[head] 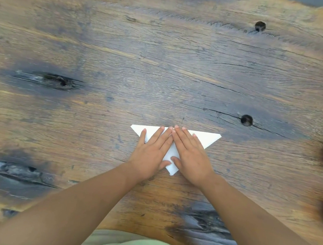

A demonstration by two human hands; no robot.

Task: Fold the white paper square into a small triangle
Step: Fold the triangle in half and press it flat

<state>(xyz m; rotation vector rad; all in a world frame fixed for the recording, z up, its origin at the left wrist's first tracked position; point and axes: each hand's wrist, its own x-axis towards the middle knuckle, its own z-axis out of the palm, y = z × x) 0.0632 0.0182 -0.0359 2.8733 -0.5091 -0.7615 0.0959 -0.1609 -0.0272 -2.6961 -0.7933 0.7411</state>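
Near the near edge of the knotted dark wooden desk point(103, 58), the white paper triangle point(204, 138) lies flat. Left hand point(152, 151) and right hand point(191, 152), fingers spread, press its crease; next, likely halve it again.

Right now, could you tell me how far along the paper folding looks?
Done: the white paper already lies as a triangle on the wooden table, its long edge away from the person. In hand: the left hand and right hand press flat on its middle. Left: folding it down to a smaller triangle.
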